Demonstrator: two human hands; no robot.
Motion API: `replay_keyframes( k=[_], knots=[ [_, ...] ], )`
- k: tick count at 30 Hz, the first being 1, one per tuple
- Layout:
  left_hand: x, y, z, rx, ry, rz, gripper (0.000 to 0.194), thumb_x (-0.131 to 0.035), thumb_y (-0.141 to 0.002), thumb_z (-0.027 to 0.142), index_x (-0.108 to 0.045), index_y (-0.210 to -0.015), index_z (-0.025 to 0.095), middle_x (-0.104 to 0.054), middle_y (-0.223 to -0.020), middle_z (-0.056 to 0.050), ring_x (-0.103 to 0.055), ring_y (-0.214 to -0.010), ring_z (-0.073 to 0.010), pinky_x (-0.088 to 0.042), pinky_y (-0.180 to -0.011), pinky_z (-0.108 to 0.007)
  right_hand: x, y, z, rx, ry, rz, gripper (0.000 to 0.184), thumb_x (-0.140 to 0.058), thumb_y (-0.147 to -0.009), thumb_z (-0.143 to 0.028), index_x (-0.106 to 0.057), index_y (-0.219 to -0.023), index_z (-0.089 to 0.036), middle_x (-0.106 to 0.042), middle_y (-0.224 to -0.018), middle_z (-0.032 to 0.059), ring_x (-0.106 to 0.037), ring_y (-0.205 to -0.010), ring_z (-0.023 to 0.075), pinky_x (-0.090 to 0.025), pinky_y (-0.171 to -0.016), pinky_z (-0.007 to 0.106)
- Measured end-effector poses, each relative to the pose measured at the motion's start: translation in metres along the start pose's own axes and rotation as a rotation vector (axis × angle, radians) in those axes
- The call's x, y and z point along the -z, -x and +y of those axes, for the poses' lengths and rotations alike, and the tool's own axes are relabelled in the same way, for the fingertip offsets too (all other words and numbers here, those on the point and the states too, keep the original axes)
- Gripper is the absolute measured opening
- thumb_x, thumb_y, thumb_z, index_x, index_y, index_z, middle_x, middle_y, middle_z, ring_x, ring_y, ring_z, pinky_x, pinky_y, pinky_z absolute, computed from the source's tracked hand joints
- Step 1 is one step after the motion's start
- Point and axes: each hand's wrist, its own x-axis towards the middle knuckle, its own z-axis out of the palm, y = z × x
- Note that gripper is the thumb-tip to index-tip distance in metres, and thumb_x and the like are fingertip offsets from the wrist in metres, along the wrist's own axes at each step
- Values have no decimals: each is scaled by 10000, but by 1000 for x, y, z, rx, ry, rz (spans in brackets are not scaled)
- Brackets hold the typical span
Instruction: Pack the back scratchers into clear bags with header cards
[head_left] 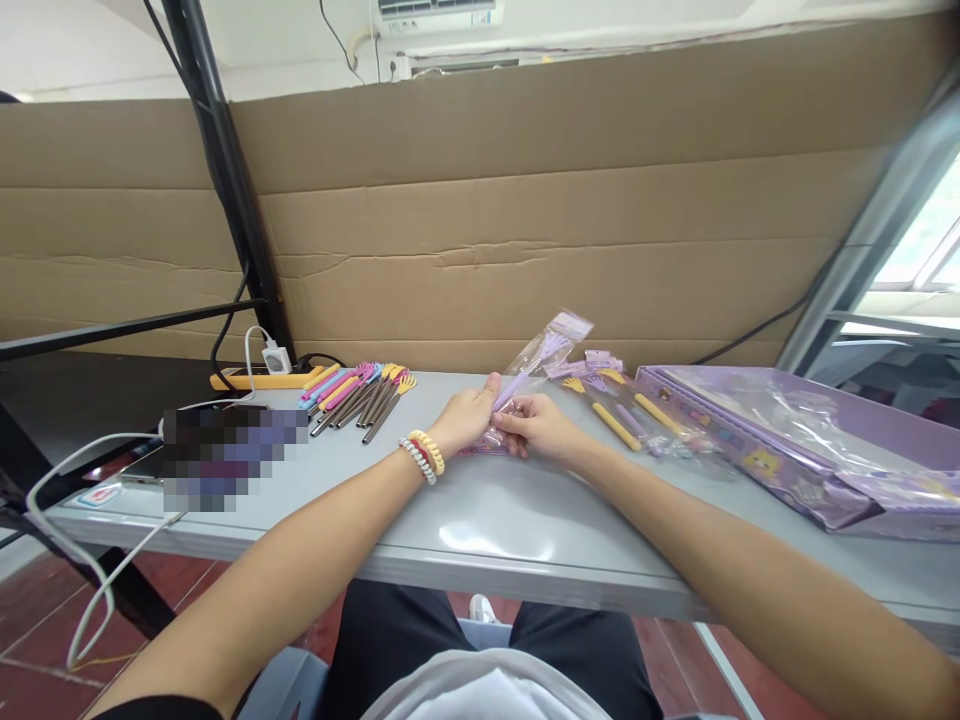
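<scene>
My left hand (469, 415) and my right hand (536, 428) meet at the middle of the grey table (480, 520). Both are closed on the lower end of a clear plastic sleeve (544, 355) with a purple scratcher inside. The sleeve slants up and away to the right, its purple header card at the top. My left wrist wears beaded bracelets (424, 455).
A loose pile of coloured-handled metal scratchers (360, 392) lies at the left. Packed sleeves (622, 410) lie right of my hands, beside an open purple box (810, 450). A yellow power strip (262, 378), white cables and a blurred patch occupy the left. A cardboard wall stands behind.
</scene>
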Motion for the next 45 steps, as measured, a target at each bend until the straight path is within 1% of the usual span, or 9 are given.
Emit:
replay_keyframes(
  k=[5,8,10,14,17,25,31,37,45],
  knots=[
    [-2,-1,-2,-40,104,-29,692,-266,-796,724,-584,-587,145,-606,-535,-63,-583,-597,-169,-435,-575,-258,-1,0,-2,-18,15,11,332,-671,-653,-436,-512,-557,-161,-516,-378,-22,-432,-315,72,-329,-332,189],
    [-2,1,1,-72,224,-142,635,-275,-823,681,-573,-648,148,-619,-577,-53,-594,-625,-164,-454,-601,-257,0,0,-3,-6,10,53,309,-676,-652,-400,-495,-561,-167,-538,-403,-14,-448,-324,77,-338,-327,192],
    [1,3,5,-59,271,-208,526,-339,-847,603,-559,-698,149,-616,-606,-38,-583,-611,-147,-454,-598,-251,4,-1,-2,10,15,76,289,-676,-656,-386,-506,-582,-164,-550,-425,-10,-460,-339,83,-341,-325,193],
    [10,5,9,17,180,-195,184,-564,-781,315,-550,-848,144,-556,-607,26,-487,-515,-87,-398,-517,-212,13,-3,1,32,44,107,293,-688,-651,-385,-518,-584,-156,-521,-419,-20,-456,-347,80,-337,-326,193],
    [16,4,6,-38,98,-241,183,-576,-736,224,-567,-895,134,-564,-664,19,-479,-544,-83,-375,-508,-203,18,-3,1,14,70,105,310,-696,-647,-396,-518,-578,-152,-501,-403,-29,-431,-340,66,-339,-338,191],
    [21,2,-2,-30,-21,-213,202,-573,-730,315,-537,-819,138,-568,-671,4,-498,-560,-102,-370,-498,-213,22,2,-2,25,141,39,356,-684,-668,-460,-542,-573,-148,-517,-433,-19,-442,-380,68,-347,-386,199],
    [19,4,1,-23,-57,-189,149,-515,-768,310,-493,-753,163,-516,-614,31,-449,-501,-87,-349,-465,-210,25,0,-3,53,117,214,491,-621,-688,-606,-523,-528,-152,-483,-413,-4,-429,-385,78,-351,-391,217],
    [20,6,5,-8,-64,-218,155,-535,-752,310,-510,-747,157,-551,-650,12,-470,-523,-95,-352,-468,-215,32,-3,-7,103,-248,396,448,-661,-662,-598,-512,-677,-176,-500,-490,-16,-464,-411,96,-350,-357,219],
    [19,6,-3,-97,105,-349,279,-616,-715,347,-579,-876,121,-611,-751,-25,-544,-661,-119,-418,-611,-242,33,1,-8,85,-286,278,440,-684,-643,-576,-520,-695,-172,-534,-522,-11,-500,-424,112,-419,-374,250]
  ],
)
